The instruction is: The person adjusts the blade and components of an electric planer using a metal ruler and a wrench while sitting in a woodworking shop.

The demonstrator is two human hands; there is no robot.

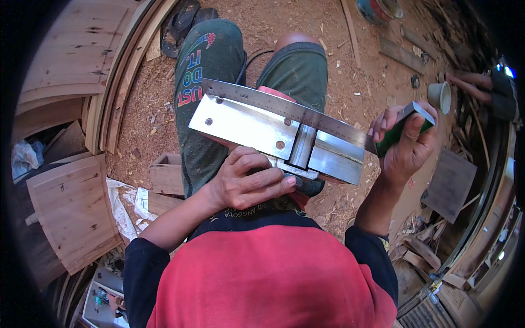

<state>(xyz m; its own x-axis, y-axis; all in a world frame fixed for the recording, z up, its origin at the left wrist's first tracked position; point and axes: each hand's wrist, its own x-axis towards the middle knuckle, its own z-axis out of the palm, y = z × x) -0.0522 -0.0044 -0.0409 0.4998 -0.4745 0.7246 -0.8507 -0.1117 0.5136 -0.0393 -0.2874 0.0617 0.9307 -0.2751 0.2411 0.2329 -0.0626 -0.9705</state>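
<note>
An electric hand planer (240, 123) rests across my lap with its shiny metal sole turned up and the cutter drum (302, 146) showing in the gap between the two plates. My left hand (249, 180) is closed on the planer's near side, its fingertips close to the drum; part of the grip is hidden. In my right hand (407, 136) is the green handle of a try square (396, 130). Its long steel blade (306, 116), marked like a ruler, lies slanting along the far edge of the sole, reaching from my right hand almost to the planer's left end.
Wood shavings cover the brown floor. Wooden panels (71, 213) and long boards stand at the left, beside a small wooden box (167, 172). To the right are a pale bucket (438, 97), a dark flat board (448, 183), scrap wood and another person's limb (473, 87).
</note>
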